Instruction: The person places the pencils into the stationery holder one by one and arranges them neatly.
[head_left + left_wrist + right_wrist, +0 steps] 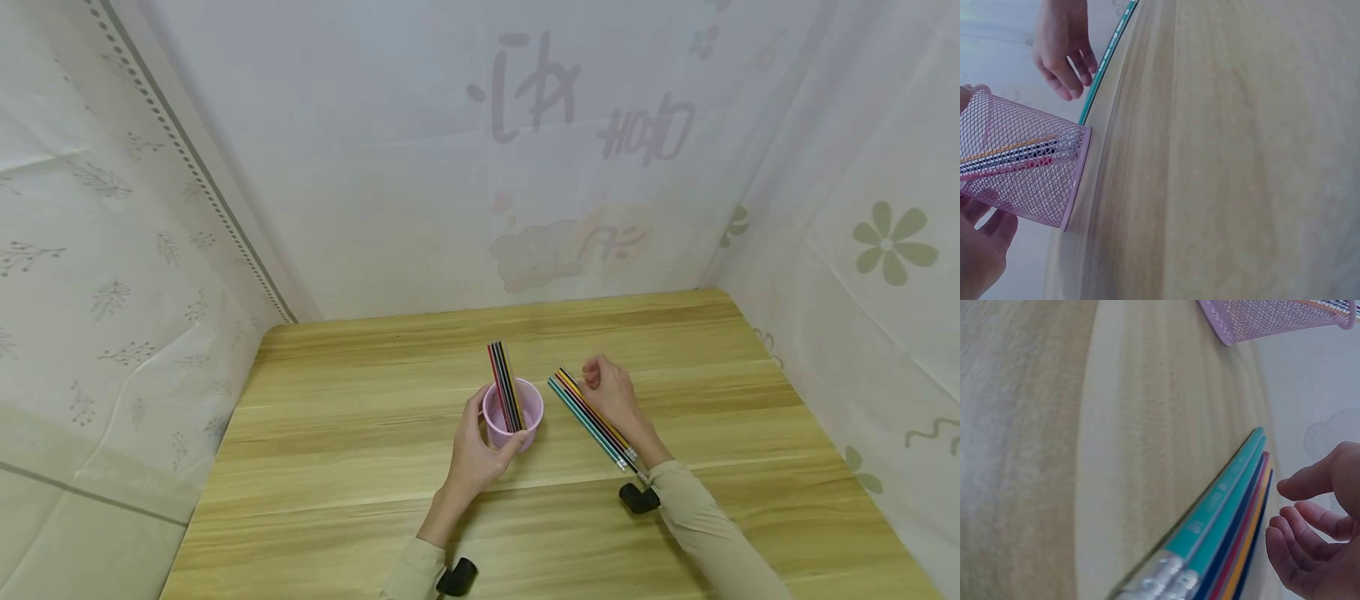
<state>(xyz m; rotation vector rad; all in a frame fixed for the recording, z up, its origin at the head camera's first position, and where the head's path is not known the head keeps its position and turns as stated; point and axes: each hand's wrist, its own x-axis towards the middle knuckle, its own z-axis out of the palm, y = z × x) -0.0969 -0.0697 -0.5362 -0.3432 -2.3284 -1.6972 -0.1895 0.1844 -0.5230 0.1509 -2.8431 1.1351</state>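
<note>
My left hand (474, 457) grips a pink mesh pencil cup (1025, 203) around its side, thumb near the rim. Several pencils (501, 375) stand in the cup, leaning toward the back and rising above the rim; red, black and yellow ones show. On the table to the right lies a bunch of pencils (588, 421) with metal-banded eraser ends toward me. Two teal pencils (1219, 503) are on its near-left side, beside dark, red and yellow ones. My right hand (613, 398) hovers just beside this bunch, fingers loosely curled with nothing between them.
The wood-grain table (337, 417) is bounded at the back and sides by pale patterned cloth (375, 183). A black wrist device (639, 498) sits at the right sleeve, near the eraser ends, and another (457, 577) at the left sleeve.
</note>
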